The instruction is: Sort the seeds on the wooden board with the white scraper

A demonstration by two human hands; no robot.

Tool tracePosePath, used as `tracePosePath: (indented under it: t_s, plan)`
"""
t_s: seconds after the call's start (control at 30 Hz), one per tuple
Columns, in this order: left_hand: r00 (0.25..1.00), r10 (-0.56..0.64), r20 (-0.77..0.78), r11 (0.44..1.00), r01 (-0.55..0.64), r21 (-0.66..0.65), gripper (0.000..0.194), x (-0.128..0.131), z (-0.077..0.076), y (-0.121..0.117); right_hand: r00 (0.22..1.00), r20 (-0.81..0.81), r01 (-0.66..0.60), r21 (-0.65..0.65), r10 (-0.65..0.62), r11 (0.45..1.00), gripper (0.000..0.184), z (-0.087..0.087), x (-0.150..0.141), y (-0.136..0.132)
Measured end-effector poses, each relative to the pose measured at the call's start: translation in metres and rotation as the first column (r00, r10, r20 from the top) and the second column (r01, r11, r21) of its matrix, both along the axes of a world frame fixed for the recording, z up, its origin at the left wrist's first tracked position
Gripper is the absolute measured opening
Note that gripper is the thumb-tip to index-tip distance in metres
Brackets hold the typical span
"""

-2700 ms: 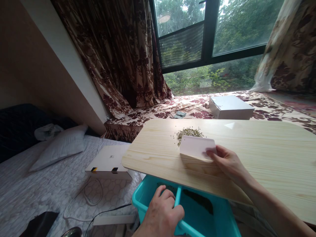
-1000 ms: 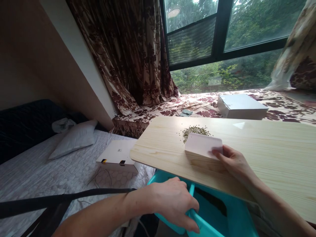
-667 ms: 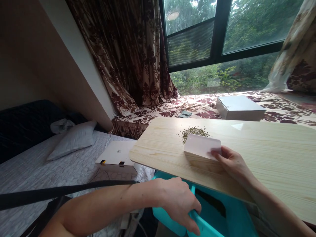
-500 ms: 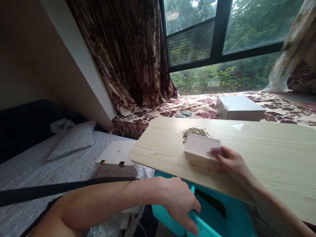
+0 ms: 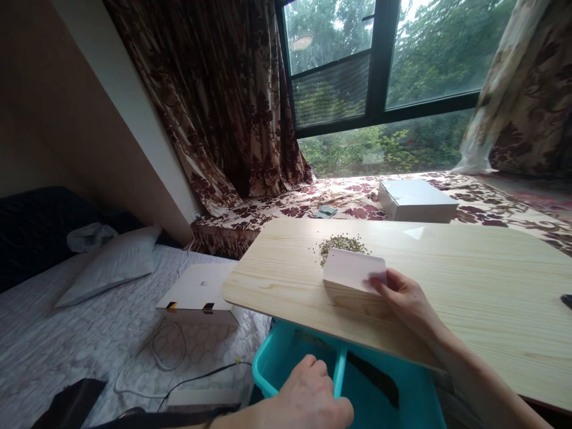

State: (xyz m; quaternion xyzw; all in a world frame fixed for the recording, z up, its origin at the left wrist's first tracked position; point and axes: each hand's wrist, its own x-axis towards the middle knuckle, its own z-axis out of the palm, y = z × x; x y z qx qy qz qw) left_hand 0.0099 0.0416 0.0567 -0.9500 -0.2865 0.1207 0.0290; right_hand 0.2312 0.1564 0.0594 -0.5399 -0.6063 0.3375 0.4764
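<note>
My right hand (image 5: pixel 409 298) pinches the right end of a flat white plastic scraper (image 5: pixel 353 269), tilted with its lower edge at the tabletop. Just beyond the scraper lies a scattered patch of small green beans (image 5: pixel 342 241), partly hidden by it. Below the table's front edge, my left hand (image 5: pixel 313 390) is curled over the near rim of a turquoise two-part bin (image 5: pixel 268 357), beside its divider (image 5: pixel 340 369). The palm side of the left hand is hidden. A dark strip of what look like beans (image 5: pixel 378 381) lies in the bin's right compartment.
The pale wooden table (image 5: pixel 469 286) juts out over the bin. A white box (image 5: pixel 196 289) and cables (image 5: pixel 167 357) lie on the bed at left. Another white box (image 5: pixel 417 199) and a grey-green cloth (image 5: pixel 325 211) rest on the window seat. A dark object (image 5: pixel 566 300) shows at the right.
My view has turned slightly. My left forearm has dropped lower, showing more of the bin's left compartment. The scraper and the patch of beans keep their places on the table.
</note>
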Motion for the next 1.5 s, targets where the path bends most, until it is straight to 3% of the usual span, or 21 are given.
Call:
tracePosePath:
  t_s: [0.13, 0.27, 0.47, 0.73, 0.87, 1.0, 1.27, 1.37, 1.5]
  plan:
    - [0.992, -0.041, 0.119, 0.988, 0.023, 0.153, 0.027, 0.0, -0.032, -0.002, 1.0, -0.007, -0.003, -0.003, 0.003, 1.0, 0.023, 0.001, 0.0, 0.0]
    - [0.977, -0.099, 0.186, 0.965, 0.049, 0.257, 0.032, -0.002, -0.043, 0.002, 0.999, -0.042, -0.027, -0.019, 0.027, 0.999, 0.024, 0.001, 0.001, 0.001]
    - [0.966, -0.105, 0.238, 0.919, 0.003, 0.394, 0.04, 0.003, -0.047, 0.002, 0.998, -0.048, -0.047, -0.042, 0.045, 0.998, 0.026, 0.002, -0.001, -0.004]
    - [0.974, -0.089, 0.209, 0.894, -0.015, 0.449, 0.043, 0.006, -0.049, 0.001, 0.994, -0.053, -0.099, -0.027, 0.097, 0.995, 0.032, -0.006, -0.005, -0.012]
    - [0.944, -0.126, 0.306, 0.864, -0.047, 0.502, 0.045, 0.007, -0.049, 0.003, 0.992, -0.06, -0.108, -0.011, 0.107, 0.994, 0.029, -0.014, -0.007, -0.017]
    - [0.904, -0.162, 0.395, 0.828, -0.093, 0.553, 0.05, 0.008, -0.049, 0.005, 0.988, -0.047, -0.146, -0.026, 0.144, 0.989, 0.024, -0.011, -0.013, -0.031]
    - [0.922, -0.122, 0.366, 0.887, -0.064, 0.458, 0.047, 0.005, -0.057, 0.005, 0.968, -0.057, -0.247, -0.055, 0.244, 0.967, 0.019, 0.002, -0.031, -0.074]
    - [0.9, -0.135, 0.415, 0.892, -0.071, 0.446, 0.045, 0.004, -0.058, 0.006, 0.976, -0.05, -0.215, -0.028, 0.214, 0.976, 0.019, 0.005, -0.029, -0.068]
    - [0.875, -0.18, 0.45, 0.873, -0.069, 0.483, 0.048, 0.004, -0.054, 0.007, 0.984, -0.137, -0.107, 0.054, 0.113, 0.993, 0.025, 0.009, -0.017, -0.035]
